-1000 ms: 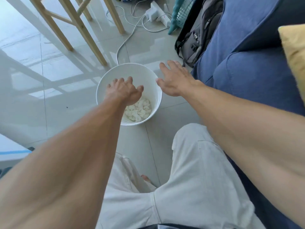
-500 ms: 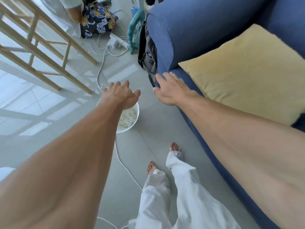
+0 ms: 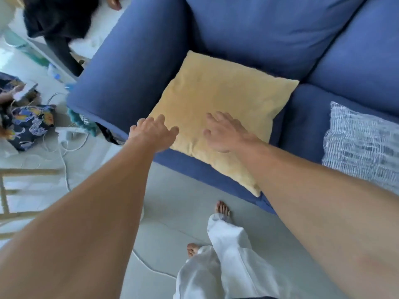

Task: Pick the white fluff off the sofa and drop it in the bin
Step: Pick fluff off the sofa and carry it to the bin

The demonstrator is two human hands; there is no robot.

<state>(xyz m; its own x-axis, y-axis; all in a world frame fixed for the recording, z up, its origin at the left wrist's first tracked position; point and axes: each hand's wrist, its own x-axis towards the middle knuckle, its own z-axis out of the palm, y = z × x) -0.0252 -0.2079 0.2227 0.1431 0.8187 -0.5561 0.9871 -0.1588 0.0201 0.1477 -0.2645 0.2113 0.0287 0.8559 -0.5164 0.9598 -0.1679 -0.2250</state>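
The blue sofa [image 3: 133, 67] fills the upper right, with a yellow cushion [image 3: 218, 93] lying on its left seat. Both my arms reach out over the cushion's front part. My left hand [image 3: 154, 134] hovers at the cushion's left corner, fingers relaxed and loosely spread, holding nothing. Over the middle of the cushion's near half is my right hand [image 3: 224, 132], fingers spread, palm down and empty. I see no white fluff on the sofa. The bin is out of view.
A blue-and-white patterned cushion [image 3: 362, 145] lies on the seat at right. On the floor at left are a floral bag [image 3: 30, 124], a power strip with white cables [image 3: 64, 134] and a wooden frame [image 3: 13, 190]. My feet stand on grey tiles [image 3: 181, 212] before the sofa.
The view has swung from the bin on the floor up to the sofa. Both hands moved from above the bin to over the yellow cushion; the bin left the frame.
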